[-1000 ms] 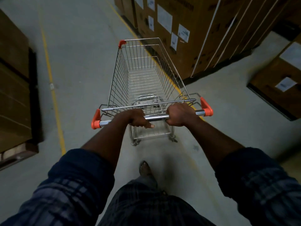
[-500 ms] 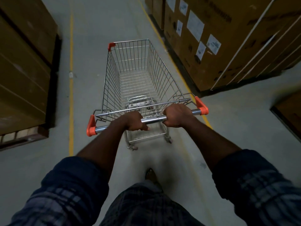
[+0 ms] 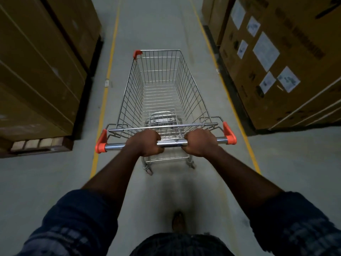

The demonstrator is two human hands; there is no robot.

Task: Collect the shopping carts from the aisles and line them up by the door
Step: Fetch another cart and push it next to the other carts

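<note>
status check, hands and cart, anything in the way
Left hand and right hand both grip the handle bar. Shopping cart points straight down the aisle. Cartons flank both sides, none touching it.

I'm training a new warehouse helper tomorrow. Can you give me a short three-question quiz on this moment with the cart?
1. True or false: the silver wire shopping cart carries goods in its basket.
2. How is the cart's chrome handle bar held? A) by one hand B) by both hands C) by no hand
3. Fill in: the cart stands between two painted floor lines coloured ____.

Key:
1. False; only bare wire shows inside the basket.
2. B; the left hand and the right hand each grip the bar.
3. Yellow.
</note>
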